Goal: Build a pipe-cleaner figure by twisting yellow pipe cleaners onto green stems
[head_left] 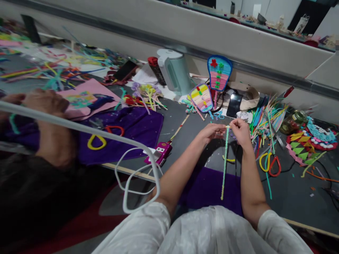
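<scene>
A long pale green pipe cleaner (pixel 225 160) hangs down from between my hands, its lower end yellowish. My left hand (pixel 212 132) is closed at its top end. Beside it, my right hand (pixel 241 131) pinches the same top end, where a short yellow bit shows. Beneath, a curved yellow piece (pixel 230 160) lies on the grey table (pixel 182 127). A dark purple cloth (pixel 212 187) covers the table edge in front of me.
Scissors (pixel 270 164) and a bundle of pipe cleaners (pixel 268 118) lie right. Fan-shaped crafts (pixel 219 73), a phone (pixel 234 105) and a kettle (pixel 176 72) stand behind. A white cable (pixel 79 123) crosses the left, near a person's hands (pixel 43 102) and a purple power strip (pixel 159 153).
</scene>
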Available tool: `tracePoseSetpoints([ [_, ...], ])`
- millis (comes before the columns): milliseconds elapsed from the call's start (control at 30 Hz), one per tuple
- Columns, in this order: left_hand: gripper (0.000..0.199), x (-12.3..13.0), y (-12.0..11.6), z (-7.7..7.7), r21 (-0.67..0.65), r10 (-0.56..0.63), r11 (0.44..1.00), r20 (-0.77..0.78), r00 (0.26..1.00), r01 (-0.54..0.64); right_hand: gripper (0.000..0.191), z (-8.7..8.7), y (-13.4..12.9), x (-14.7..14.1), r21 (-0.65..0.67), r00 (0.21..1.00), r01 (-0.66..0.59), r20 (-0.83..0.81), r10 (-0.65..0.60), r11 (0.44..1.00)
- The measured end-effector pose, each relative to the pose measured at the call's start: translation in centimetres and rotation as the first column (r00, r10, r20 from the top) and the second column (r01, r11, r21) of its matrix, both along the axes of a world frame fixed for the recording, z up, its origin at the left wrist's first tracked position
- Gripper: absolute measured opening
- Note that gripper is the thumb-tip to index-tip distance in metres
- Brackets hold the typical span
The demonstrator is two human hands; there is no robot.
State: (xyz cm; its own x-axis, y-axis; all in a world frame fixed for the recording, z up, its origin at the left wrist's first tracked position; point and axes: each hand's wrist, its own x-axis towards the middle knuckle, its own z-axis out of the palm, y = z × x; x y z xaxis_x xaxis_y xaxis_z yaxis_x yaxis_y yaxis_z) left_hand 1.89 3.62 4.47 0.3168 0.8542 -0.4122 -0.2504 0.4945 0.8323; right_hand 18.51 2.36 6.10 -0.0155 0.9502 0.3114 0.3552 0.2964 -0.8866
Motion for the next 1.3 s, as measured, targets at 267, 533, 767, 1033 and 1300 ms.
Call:
tracePoseSetpoints([
  [267,0.026,0.1,0.3,-0.2,-0.103,-0.013,0.994,0.132,0.991,0.027,0.014,-0.3,0.1,0.2,-0.014,1.0,0.006,-0.004,-0.006,1.0],
  [533,0.022,0.5,0.0,-0.1,-0.087,0.077,0.994,0.111,0.991,-0.067,0.014,-0.7,0.5,-0.1,-0.058,0.998,-0.012,-0.07,0.008,0.998],
  [767,0.033,0.6,-0.7,-0.3,0.1,0.149,0.983,0.044,0.988,-0.153,0.019,-1.7,1.0,-0.1,-0.2,0.965,-0.021,-0.261,-0.032,0.98],
  [1033,0.038,0.7,-1.0,-0.8,0.248,0.193,0.95,0.001,0.981,-0.187,0.026,-1.6,0.9,-0.1,-0.361,0.925,-0.096,-0.377,-0.051,0.928],
  [1300,0.031,0.5,-1.1,-0.4,0.29,0.179,0.944,-0.043,0.983,-0.159,0.026,-1.8,1.0,-0.3,-0.37,0.91,-0.084,-0.407,-0.08,0.925],
])
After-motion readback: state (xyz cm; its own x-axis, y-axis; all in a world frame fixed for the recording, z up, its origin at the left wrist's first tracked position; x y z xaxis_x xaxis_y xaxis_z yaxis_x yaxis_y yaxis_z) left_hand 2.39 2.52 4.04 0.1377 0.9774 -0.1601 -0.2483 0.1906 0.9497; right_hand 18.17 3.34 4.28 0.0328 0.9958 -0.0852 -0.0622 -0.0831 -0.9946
